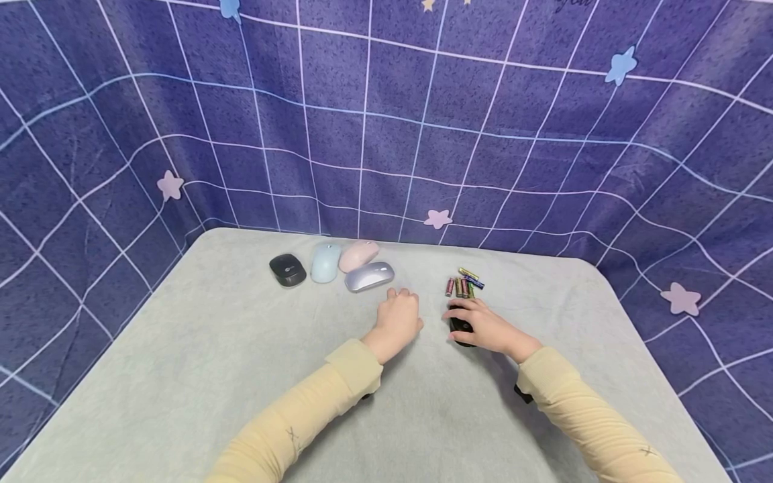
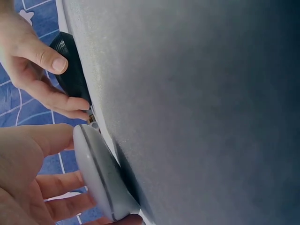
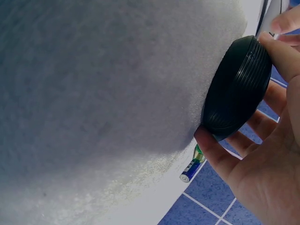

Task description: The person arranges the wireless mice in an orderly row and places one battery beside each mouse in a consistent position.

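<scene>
My left hand (image 1: 398, 318) grips a pale grey mouse (image 2: 96, 168) from above, thumb on one side and fingers on the other. In the head view the hand hides that mouse. To its right, my right hand (image 1: 483, 325) holds a black mouse (image 3: 236, 89) with ribbed sides between thumb and fingers. Part of the black mouse's top shows between the fingers in the head view. Both mice are low over the grey tabletop. Just beyond the right fingers lie several small batteries (image 1: 461, 288), in gold, red, blue and green.
Several other mice stand at the back left: a black one (image 1: 287, 270), a light blue one (image 1: 326, 263), a pink one (image 1: 359, 255) and a silver one (image 1: 370, 276). Grey cloth covers the table (image 1: 241, 376). A blue curtain (image 1: 386, 134) with grid lines surrounds its back and sides.
</scene>
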{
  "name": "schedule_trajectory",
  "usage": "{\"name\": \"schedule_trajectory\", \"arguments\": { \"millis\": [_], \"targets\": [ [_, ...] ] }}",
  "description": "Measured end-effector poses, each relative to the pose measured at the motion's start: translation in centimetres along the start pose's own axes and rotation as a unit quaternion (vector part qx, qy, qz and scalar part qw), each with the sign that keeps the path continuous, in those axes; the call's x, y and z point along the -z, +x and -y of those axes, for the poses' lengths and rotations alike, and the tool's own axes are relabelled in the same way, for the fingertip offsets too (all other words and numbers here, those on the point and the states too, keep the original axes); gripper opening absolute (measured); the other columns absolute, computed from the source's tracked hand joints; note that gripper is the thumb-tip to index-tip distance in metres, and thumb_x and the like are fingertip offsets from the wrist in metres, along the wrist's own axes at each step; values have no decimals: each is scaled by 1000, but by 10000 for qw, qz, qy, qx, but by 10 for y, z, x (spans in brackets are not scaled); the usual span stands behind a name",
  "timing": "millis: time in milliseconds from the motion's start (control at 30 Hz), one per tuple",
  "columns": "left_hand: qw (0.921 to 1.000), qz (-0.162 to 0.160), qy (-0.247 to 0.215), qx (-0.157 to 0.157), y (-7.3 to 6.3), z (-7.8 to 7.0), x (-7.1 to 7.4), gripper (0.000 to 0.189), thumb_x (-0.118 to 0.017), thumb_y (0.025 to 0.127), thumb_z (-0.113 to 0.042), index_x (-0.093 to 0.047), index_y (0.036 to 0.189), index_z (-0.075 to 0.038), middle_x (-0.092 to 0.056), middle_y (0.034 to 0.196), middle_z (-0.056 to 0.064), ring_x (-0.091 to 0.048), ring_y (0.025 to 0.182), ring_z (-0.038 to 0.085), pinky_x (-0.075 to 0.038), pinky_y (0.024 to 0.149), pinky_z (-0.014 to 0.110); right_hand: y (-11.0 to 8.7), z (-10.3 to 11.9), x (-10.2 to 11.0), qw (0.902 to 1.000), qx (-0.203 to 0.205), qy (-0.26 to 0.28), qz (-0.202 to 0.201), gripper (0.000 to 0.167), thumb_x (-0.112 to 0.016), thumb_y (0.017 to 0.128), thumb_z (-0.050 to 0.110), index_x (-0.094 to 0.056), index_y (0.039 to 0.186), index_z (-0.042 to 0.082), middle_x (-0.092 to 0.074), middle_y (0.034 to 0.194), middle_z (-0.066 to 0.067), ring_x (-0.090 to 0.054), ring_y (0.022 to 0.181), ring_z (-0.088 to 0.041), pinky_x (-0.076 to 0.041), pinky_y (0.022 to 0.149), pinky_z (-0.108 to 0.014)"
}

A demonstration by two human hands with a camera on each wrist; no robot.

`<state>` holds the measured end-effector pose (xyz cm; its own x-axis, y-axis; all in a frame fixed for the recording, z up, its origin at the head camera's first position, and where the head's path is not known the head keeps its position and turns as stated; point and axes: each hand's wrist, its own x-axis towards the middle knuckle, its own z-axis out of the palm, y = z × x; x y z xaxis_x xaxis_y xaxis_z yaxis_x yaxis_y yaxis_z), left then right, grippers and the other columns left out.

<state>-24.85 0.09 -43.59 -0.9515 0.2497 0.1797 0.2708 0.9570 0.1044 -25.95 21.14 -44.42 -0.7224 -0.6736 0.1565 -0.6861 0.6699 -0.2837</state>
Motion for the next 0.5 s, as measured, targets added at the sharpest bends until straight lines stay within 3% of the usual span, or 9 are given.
{"name": "schedule_trajectory", "arguments": {
  "millis": [300,500],
  "targets": [
    [9998,191,-7,-77,-3,1,1,41,-73,78,-33,-64,109,-7,-61,105,8,-53,98,27,-56,68,36,0,1,0,10000,-38,7,14,38,-70,84,26,-64,117,8,-52,131,-21,-46,121,-41,-35,104,-56],
    [9981,570,-48,-216,-2,5,3,45,-72,80,-35,-63,114,-7,-59,113,9,-53,106,29,-57,73,39,-1,2,0,10000,-71,10,8,38,-70,84,26,-64,117,8,-51,132,-22,-45,121,-42,-37,102,-55]
  ]
}}
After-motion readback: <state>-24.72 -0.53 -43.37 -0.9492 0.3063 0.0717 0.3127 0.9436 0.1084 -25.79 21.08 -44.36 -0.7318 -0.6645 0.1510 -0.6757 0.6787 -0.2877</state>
